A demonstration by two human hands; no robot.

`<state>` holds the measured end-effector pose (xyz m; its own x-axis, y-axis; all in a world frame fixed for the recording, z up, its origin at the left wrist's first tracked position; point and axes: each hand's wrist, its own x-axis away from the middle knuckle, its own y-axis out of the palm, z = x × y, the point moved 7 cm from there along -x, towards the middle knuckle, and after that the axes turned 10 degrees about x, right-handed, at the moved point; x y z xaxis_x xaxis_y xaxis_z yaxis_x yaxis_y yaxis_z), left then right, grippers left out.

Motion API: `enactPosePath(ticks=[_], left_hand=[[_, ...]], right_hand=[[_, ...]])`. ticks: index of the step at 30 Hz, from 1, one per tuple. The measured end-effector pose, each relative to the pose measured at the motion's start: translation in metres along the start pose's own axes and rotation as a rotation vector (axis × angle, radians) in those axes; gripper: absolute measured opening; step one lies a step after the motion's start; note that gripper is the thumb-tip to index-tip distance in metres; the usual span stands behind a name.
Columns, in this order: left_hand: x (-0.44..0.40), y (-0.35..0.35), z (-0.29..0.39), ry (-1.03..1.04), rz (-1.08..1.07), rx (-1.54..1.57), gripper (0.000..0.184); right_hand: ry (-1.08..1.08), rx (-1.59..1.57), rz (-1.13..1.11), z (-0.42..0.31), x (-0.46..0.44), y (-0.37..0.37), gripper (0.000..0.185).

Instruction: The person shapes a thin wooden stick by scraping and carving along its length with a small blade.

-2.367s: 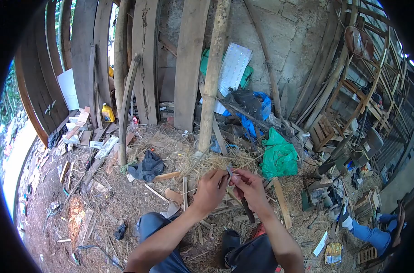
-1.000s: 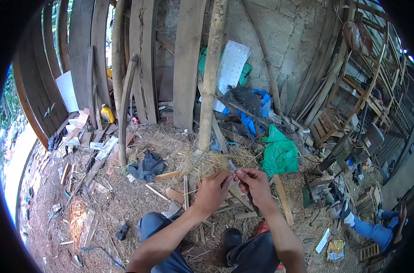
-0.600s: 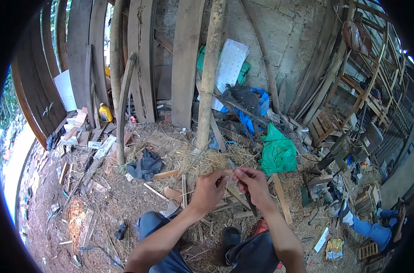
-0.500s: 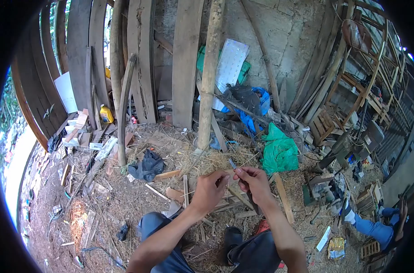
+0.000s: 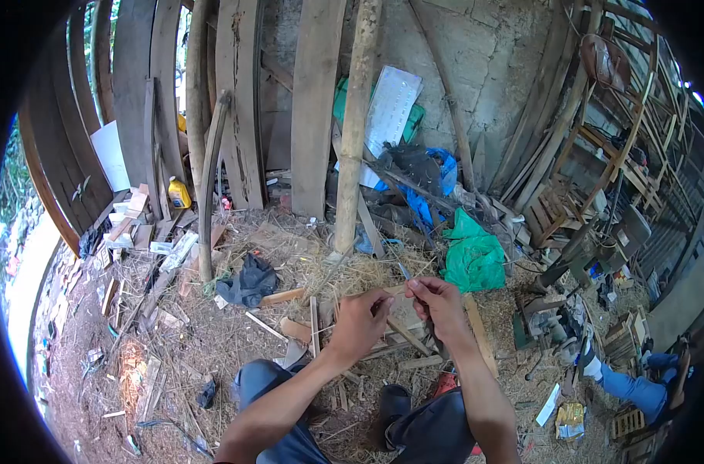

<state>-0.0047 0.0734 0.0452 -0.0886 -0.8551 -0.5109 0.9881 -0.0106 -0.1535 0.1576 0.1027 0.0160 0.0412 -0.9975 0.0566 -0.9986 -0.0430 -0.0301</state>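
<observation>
My right hand (image 5: 439,305) is closed around a thin knife; its narrow blade (image 5: 404,271) sticks up past the thumb, and its dark handle shows below the palm. To the left, my left hand (image 5: 360,321) has thumb and forefinger curled close together; what they pinch, if anything, is too small to make out. A small gap separates the two hands. Both are held above ground strewn with straw and wood scraps, in front of a wooden post (image 5: 353,147).
A green plastic bag (image 5: 474,251) lies beyond my right hand, and a black cloth (image 5: 247,281) lies to the left. A yellow bottle (image 5: 179,192) stands near leaning planks (image 5: 316,108). At the far right, another person's leg in blue jeans (image 5: 630,388) shows beside wood pieces.
My hands were together around the blade and have since come apart. My right hand has shifted slightly right with the knife, while my left hand has stayed nearly in place.
</observation>
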Motion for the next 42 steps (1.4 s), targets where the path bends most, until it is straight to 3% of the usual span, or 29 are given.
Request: enactPosePath(ticks=[11,15,18,20,24,27,29,35,39,42], left_hand=[[0.001,-0.003,-0.007,-0.024,0.020,0.003,0.006],[0.002,-0.003,-0.005,-0.072,-0.012,-0.017,0.005],[0.001,-0.001,0.000,0.047,0.046,-0.020,0.004],[0.001,-0.003,-0.005,-0.052,0.014,-0.013,0.006],[-0.001,-0.001,-0.003,-0.040,-0.009,-0.019,0.006],[0.001,0.000,-0.002,0.030,0.011,-0.015,0.006],[0.001,-0.002,-0.009,-0.124,-0.023,-0.029,0.007],[0.003,0.004,-0.013,-0.008,0.009,-0.020,0.008],[0.002,-0.003,-0.011,-0.101,-0.020,-0.033,0.007],[0.002,0.001,-0.007,-0.034,-0.010,-0.054,0.006]], right_hand=[[-0.024,0.035,-0.094,0.010,-0.002,0.007,0.013],[-0.021,0.040,0.033,0.012,-0.009,-0.005,0.013],[-0.020,0.003,0.007,0.013,-0.008,-0.004,0.017],[-0.020,-0.004,-0.007,0.010,-0.010,-0.005,0.017],[-0.005,-0.090,-0.023,0.014,-0.012,-0.013,0.018],[-0.047,0.019,-0.007,0.006,-0.007,-0.006,0.018],[-0.023,0.000,-0.048,0.009,-0.003,0.003,0.018],[-0.006,-0.008,0.018,0.015,-0.007,-0.005,0.017],[-0.048,-0.001,0.002,0.016,-0.019,-0.015,0.017],[-0.035,-0.040,0.056,0.014,-0.015,-0.025,0.017]])
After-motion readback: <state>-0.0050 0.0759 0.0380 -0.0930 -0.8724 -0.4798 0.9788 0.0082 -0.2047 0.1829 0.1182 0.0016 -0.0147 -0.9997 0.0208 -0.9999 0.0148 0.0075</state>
